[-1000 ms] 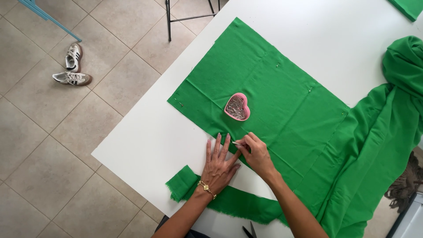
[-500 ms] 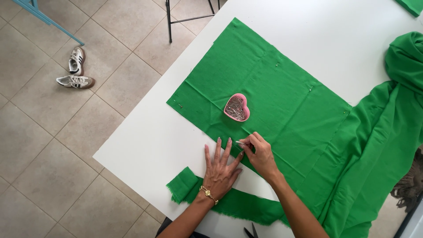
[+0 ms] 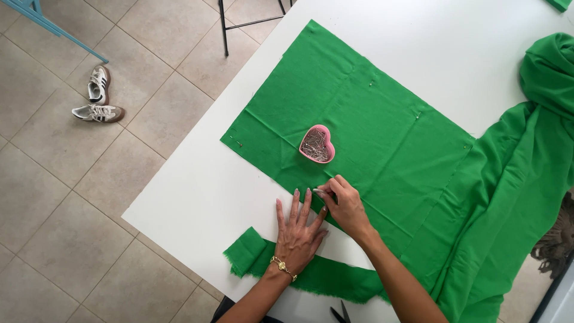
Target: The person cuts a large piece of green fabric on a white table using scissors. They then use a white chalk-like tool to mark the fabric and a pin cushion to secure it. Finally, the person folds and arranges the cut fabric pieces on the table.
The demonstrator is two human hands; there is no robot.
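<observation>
At the green fabric [image 3: 371, 125] edge, left hand [image 3: 297, 234] lies flat, right hand [image 3: 344, 206] pinches a pin [image 3: 320, 192].

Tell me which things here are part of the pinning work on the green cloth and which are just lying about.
In use:
- left hand, flat by the cloth's edge
- right hand, pinching a pin
- green cloth
- pink heart-shaped pin dish

Lying about:
- green strip under the left wrist
- scissors at the table edge
- pair of shoes on the floor
</observation>
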